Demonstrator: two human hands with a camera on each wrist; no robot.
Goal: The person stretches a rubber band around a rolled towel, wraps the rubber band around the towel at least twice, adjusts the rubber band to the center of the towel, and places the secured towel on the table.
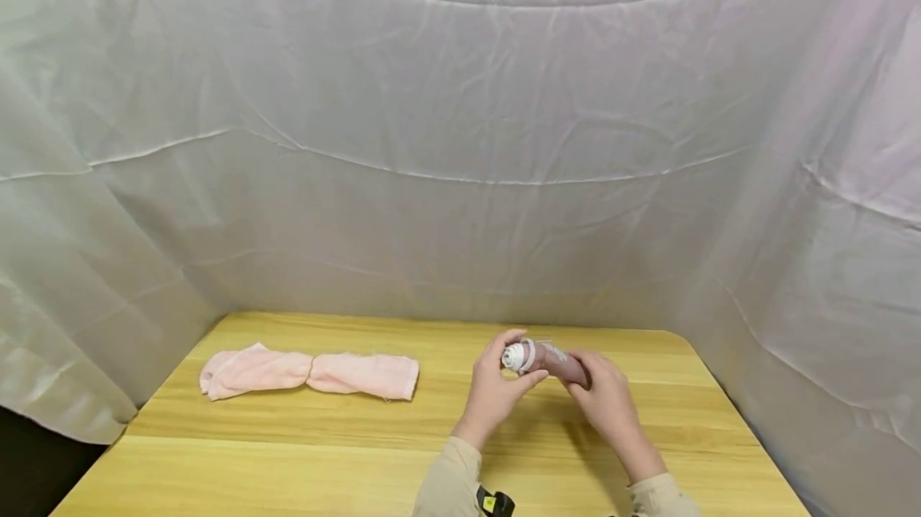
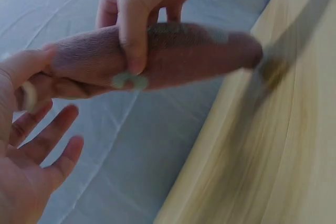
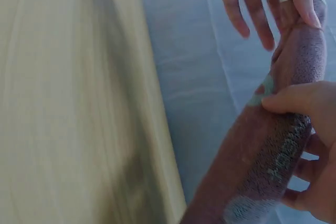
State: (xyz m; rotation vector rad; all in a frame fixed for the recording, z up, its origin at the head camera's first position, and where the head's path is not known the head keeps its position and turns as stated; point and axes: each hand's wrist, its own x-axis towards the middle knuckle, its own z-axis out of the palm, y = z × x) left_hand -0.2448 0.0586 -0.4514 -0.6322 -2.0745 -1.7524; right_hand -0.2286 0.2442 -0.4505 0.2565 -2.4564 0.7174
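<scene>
A mauve rolled towel [image 1: 564,365] with pale printed patches is held above the table between both hands. Its white, spiral end faces left, and a whitish band [image 1: 530,354] circles the roll near that end. My left hand [image 1: 495,389] pinches the roll by the banded end, thumb on one side, with other fingers spread away from it in the left wrist view. Around the body of the roll, my right hand [image 3: 315,135] grips with its thumb [image 3: 294,98] across the top and fingers behind.
A pale pink towel [image 1: 360,375], cinched at its middle by a thin band [image 1: 311,370], lies at the left of the wooden table [image 1: 288,469]. Grey-white curtains [image 1: 460,245] hang behind the table and along both sides.
</scene>
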